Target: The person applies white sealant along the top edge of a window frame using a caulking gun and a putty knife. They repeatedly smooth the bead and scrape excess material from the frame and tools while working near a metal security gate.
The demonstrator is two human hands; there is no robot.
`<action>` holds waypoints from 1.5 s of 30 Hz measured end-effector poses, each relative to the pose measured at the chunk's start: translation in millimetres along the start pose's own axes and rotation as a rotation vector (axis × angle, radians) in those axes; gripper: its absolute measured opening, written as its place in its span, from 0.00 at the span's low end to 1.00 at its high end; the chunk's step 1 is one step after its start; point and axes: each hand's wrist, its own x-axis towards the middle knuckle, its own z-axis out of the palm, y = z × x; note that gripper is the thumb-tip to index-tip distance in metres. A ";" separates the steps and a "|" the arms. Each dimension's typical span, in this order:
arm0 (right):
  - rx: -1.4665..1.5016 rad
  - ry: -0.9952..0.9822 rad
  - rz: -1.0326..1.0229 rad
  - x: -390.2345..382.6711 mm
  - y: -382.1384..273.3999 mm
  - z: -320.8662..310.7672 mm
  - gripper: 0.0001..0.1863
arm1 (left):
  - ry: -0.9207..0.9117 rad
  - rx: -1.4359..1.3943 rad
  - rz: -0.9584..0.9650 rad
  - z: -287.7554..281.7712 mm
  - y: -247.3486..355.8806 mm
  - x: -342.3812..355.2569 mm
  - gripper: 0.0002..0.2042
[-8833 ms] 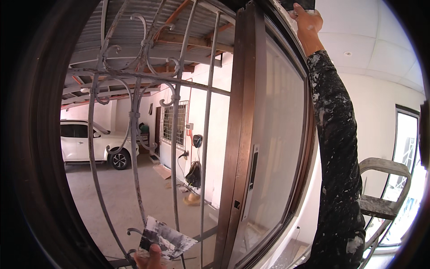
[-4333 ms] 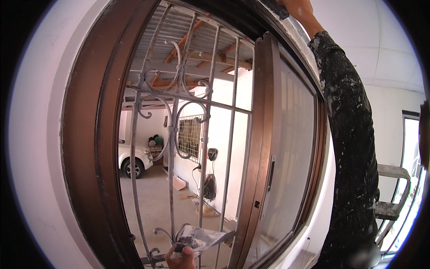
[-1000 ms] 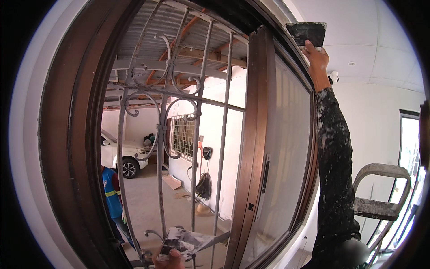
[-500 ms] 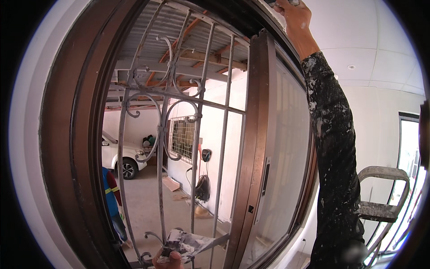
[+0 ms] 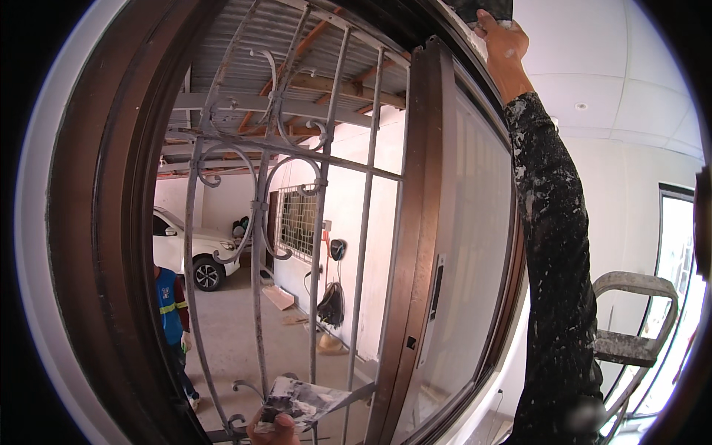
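My right hand (image 5: 506, 44) is raised at the top, above the corner of the brown window frame. Its fingers are closed on a dark, flat putty blade (image 5: 491, 10), held close to the white wall edge over the frame and partly cut off by the picture's rim. Low in the middle, my left hand (image 5: 276, 432) grips a wide putty knife (image 5: 308, 404) whose face is smeared with white and grey putty. Behind that knife stands a grey metal window grille (image 5: 259, 215) with scrolls. White putty spatters cover my black right sleeve (image 5: 552, 222).
A brown frame post (image 5: 415, 245) and a sliding glass panel (image 5: 471, 222) stand right of the grille. A paint-stained stepladder (image 5: 630, 348) is at the right. Through the grille, a person in a blue vest (image 5: 170, 304) and a white car (image 5: 193, 248) show outside.
My right hand has shifted slightly right and down, and more of its dark blade shows. The view has moved a little. Outside, more of the person shows.
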 end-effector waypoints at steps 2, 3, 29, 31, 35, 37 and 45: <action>0.001 0.024 0.033 3.6 12.0 -9.8 0.11 | -0.004 0.004 -0.004 0.1 -0.4 -0.1 0.30; 0.011 0.038 0.053 4.6 17.7 -15.1 0.11 | -0.005 0.006 -0.004 -0.2 -0.7 0.1 0.30; 0.214 -0.298 0.137 40.3 -14.0 37.4 0.11 | 0.024 -0.129 -0.152 -8.1 23.0 11.4 0.14; 0.053 -0.303 0.131 45.7 -13.5 41.3 0.12 | -0.038 -0.121 -0.159 -6.4 15.5 6.5 0.15; 0.123 -0.305 0.082 41.5 -12.9 20.6 0.12 | -0.044 -0.093 -0.116 -4.7 7.8 -0.6 0.18; 0.171 -0.235 0.154 36.2 -13.0 -1.7 0.13 | -0.039 -0.102 -0.118 -3.7 8.7 -0.9 0.19; 0.186 -0.294 0.000 8.3 -29.2 -9.2 0.12 | 0.055 -0.085 0.038 1.1 14.5 9.5 0.20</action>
